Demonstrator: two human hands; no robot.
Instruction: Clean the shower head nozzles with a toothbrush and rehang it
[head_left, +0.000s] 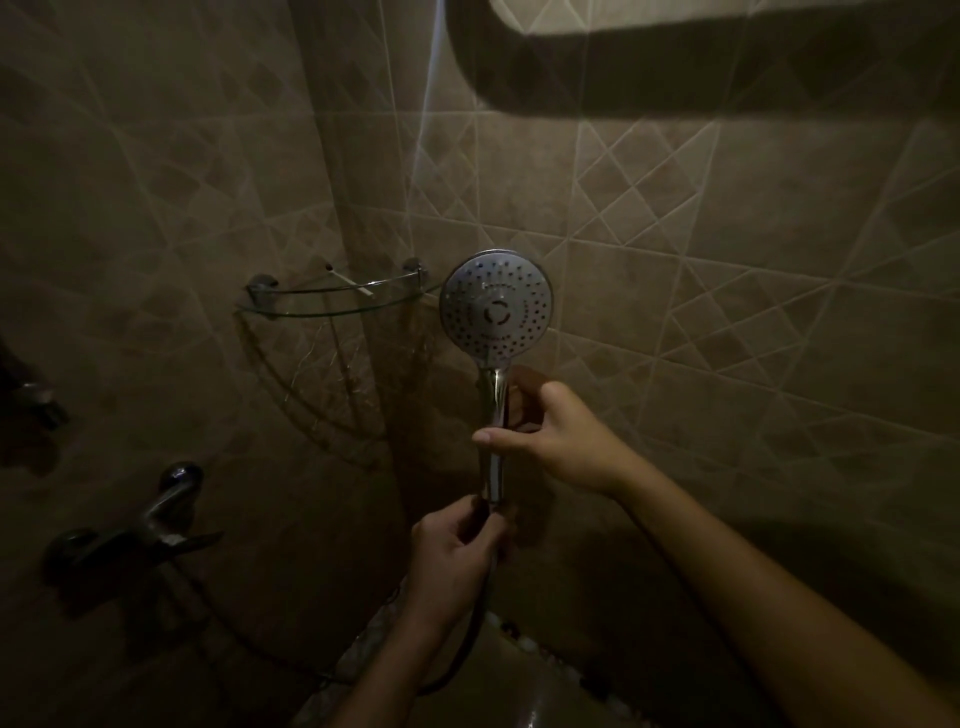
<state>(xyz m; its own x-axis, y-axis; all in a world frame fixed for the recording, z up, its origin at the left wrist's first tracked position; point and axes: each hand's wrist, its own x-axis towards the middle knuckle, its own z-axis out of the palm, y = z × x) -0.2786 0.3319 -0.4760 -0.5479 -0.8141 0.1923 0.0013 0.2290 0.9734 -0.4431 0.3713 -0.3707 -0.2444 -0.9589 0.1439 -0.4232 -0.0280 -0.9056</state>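
The right hand grips the shower head by its handle at frame centre, nozzles facing the camera. Below, the left hand pinches the hose. A toothbrush lies on the glass shelf, centre left.

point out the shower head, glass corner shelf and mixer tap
shower head (496, 306): head view, centre of nozzle face
glass corner shelf (322, 315): head view, front glass edge
mixer tap (156, 512): head view, lever handle
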